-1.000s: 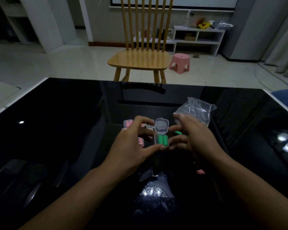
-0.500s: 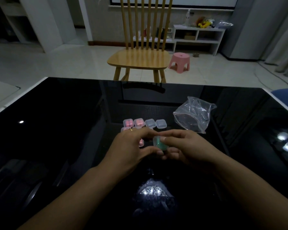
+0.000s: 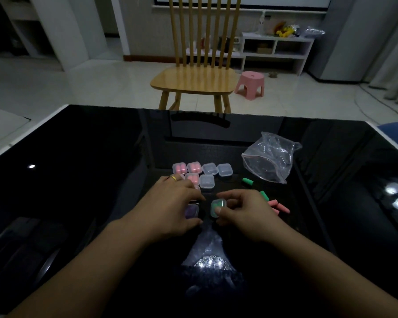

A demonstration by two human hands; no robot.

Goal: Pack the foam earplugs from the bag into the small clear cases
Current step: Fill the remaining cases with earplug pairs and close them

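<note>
Glossy black table (image 3: 83,180), wooden chair (image 3: 193,81) beyond; hands pinching green-filled case (image 3: 218,208), purple case (image 3: 191,211).

Both forearms are bare, with no sleeves showing. The left hand (image 3: 170,203) wears a gold ring (image 3: 174,178); the right hand (image 3: 246,211) wears nothing.

Left table (image 3: 78,180) lies open; cases (image 3: 207,175), bag (image 3: 270,157) crowd centre-right.

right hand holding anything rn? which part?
Yes: the right hand pinches the closed case with green earplugs by its right-hand edge, thumb at the near corner, fingertip over the far one.
</note>
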